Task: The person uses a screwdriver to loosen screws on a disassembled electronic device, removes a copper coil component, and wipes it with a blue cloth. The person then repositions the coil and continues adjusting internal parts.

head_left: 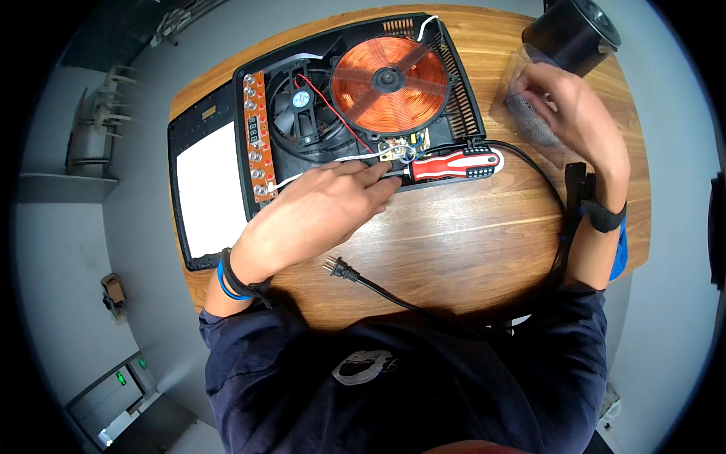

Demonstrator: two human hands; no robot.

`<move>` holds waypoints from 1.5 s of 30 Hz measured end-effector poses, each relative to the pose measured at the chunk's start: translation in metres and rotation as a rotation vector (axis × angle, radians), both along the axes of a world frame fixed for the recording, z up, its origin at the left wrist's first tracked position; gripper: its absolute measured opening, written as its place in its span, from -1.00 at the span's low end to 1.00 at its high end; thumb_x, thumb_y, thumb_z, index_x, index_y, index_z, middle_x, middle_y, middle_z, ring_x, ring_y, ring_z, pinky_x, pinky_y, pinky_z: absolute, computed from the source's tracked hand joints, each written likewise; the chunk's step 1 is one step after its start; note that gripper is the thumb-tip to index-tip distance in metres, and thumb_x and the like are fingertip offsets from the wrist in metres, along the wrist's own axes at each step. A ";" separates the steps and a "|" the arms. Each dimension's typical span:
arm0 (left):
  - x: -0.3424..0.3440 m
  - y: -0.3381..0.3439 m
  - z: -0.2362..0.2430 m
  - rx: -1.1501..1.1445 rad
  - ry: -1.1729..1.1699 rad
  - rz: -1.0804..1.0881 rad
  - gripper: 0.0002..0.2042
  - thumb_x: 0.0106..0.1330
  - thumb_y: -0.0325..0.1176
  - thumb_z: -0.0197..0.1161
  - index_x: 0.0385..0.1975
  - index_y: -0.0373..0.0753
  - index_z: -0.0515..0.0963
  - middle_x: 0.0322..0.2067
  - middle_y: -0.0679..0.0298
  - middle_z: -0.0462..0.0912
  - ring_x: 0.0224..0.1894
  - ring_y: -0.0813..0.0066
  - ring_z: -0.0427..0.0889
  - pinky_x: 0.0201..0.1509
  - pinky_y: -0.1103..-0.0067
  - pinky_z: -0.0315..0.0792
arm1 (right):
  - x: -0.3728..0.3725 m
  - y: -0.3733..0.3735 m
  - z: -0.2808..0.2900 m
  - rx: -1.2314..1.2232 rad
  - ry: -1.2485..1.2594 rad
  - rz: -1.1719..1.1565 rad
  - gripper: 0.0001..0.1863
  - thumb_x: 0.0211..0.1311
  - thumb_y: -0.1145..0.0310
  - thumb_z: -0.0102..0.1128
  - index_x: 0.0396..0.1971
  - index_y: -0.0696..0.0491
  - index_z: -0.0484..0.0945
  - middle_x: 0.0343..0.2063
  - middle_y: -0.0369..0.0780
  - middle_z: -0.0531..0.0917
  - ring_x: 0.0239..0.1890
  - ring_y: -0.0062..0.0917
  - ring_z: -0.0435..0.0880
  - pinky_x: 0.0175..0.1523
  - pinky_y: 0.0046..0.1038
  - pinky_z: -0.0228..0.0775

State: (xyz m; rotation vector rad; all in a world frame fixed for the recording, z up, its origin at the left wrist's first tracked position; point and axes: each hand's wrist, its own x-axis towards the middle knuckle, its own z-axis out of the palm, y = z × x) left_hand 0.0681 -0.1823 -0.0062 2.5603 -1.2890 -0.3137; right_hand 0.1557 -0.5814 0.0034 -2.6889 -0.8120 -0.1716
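Note:
An opened induction cooker (363, 91) lies on the table, its copper coil (389, 83) and small circuit board (404, 146) exposed. My left hand (333, 198) rests across its near edge, fingers stretched out beside the metal shaft of a screwdriver (454, 163). That screwdriver has a red, white and black handle and lies along the casing's near edge. At the far right, my right hand (578, 113) is at a clear plastic bag (532, 121) with grey speckled contents. Its fingers curl in at the bag; what they pinch is hidden.
The detached top panel (185, 227), with a white area, lies left of the casing. A black cylindrical container (571, 36) stands at the far right corner. A black cord runs along the right, and a plug (342, 268) lies near the table's front edge.

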 end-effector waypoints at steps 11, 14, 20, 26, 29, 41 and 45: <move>-0.008 0.013 -0.002 -0.060 0.075 0.036 -0.50 0.65 -0.25 0.37 0.51 -0.28 0.62 0.57 0.00 0.62 0.53 -0.05 0.65 0.59 0.16 0.57 | -0.049 0.089 -0.008 -0.048 0.197 0.419 -0.48 0.30 0.21 0.62 0.16 0.15 0.71 -0.01 -0.08 0.78 0.07 -0.02 0.71 0.23 -0.05 0.59; -0.008 0.019 -0.003 -0.063 0.031 0.010 -0.50 0.64 -0.26 0.38 0.49 -0.29 0.63 0.59 0.02 0.60 0.56 -0.03 0.63 0.60 0.16 0.56 | -0.048 0.086 -0.005 -0.097 0.216 0.430 -0.58 0.35 0.31 0.58 0.14 0.11 0.70 -0.07 -0.10 0.77 0.09 -0.04 0.76 0.21 -0.05 0.63; -0.006 0.030 0.008 -0.063 0.047 0.005 -0.55 0.60 -0.27 0.42 0.40 -0.31 0.71 0.54 0.03 0.64 0.54 -0.01 0.64 0.60 0.18 0.57 | -0.044 0.070 0.022 -0.060 0.282 0.351 -0.67 0.35 0.43 0.51 0.06 0.10 0.66 -0.10 -0.03 0.74 0.08 0.02 0.76 0.17 0.00 0.64; -0.005 0.032 0.014 -0.122 0.049 0.049 -0.57 0.52 -0.28 0.49 0.33 -0.27 0.78 0.51 0.01 0.64 0.55 -0.07 0.60 0.58 0.17 0.58 | -0.035 0.035 0.034 -0.053 0.310 0.131 -0.63 0.27 0.57 0.46 0.05 0.13 0.58 -0.14 0.01 0.70 -0.02 0.11 0.74 0.08 -0.04 0.62; -0.006 0.030 0.012 -0.094 0.020 0.064 -0.57 0.53 -0.29 0.47 0.34 -0.24 0.78 0.52 0.00 0.63 0.55 -0.07 0.61 0.59 0.17 0.56 | -0.038 0.027 0.034 -0.065 0.221 0.100 -0.64 0.32 0.51 0.53 0.02 0.16 0.56 -0.16 0.04 0.70 -0.08 0.07 0.74 0.01 -0.08 0.59; -0.009 0.032 0.007 -0.003 -0.105 0.041 -0.62 0.55 -0.35 0.43 0.32 -0.20 0.79 0.48 0.02 0.70 0.48 -0.02 0.69 0.50 0.21 0.62 | -0.025 0.024 0.020 -0.107 0.355 0.112 -0.61 0.53 0.18 0.57 0.02 0.19 0.67 -0.31 0.09 0.75 -0.16 0.10 0.77 -0.03 -0.06 0.60; -0.011 0.031 0.010 0.010 -0.122 0.048 -0.62 0.52 -0.37 0.45 0.31 -0.18 0.81 0.47 0.05 0.72 0.45 0.00 0.73 0.45 0.24 0.66 | -0.023 0.017 0.021 -0.088 0.411 0.139 -0.61 0.57 0.16 0.52 0.04 0.17 0.66 -0.23 0.04 0.76 -0.13 0.04 0.77 0.03 -0.10 0.61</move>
